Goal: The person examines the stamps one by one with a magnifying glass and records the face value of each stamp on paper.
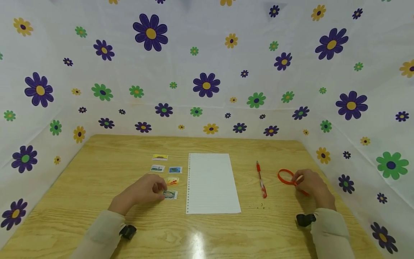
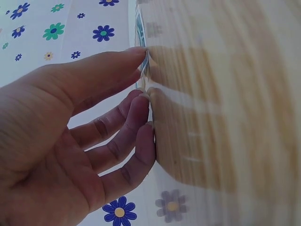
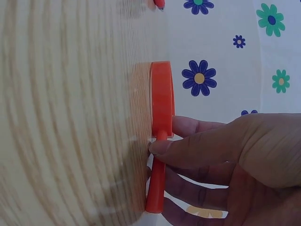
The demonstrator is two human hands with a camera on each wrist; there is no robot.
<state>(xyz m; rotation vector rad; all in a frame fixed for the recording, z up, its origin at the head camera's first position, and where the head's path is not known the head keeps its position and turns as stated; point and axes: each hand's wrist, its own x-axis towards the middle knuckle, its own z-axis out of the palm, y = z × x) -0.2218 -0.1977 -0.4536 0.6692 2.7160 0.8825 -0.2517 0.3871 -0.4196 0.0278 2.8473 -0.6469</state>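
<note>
My left hand (image 1: 143,190) is at the left end of a greyish-green postage stamp (image 1: 170,194) lying on the table. Its thumb and curled fingers pinch at that end, down at the wood; in the left wrist view a sliver of the stamp (image 2: 140,29) shows edge-on beyond the thumb. An orange-red magnifying glass (image 1: 286,177) is in my right hand (image 1: 310,183), gripped by the handle (image 3: 156,188) between thumb and fingers. Its round frame (image 3: 162,96) points away from the wrist, low over the table.
Several more stamps, including a yellow-red one (image 1: 173,181) and a blue one (image 1: 175,169), lie beyond the left hand. A sheet of lined paper (image 1: 213,183) occupies the middle. Right of it is a red pen (image 1: 261,180), with small dark specks near it. Flowered cloth (image 1: 181,68) encloses the table.
</note>
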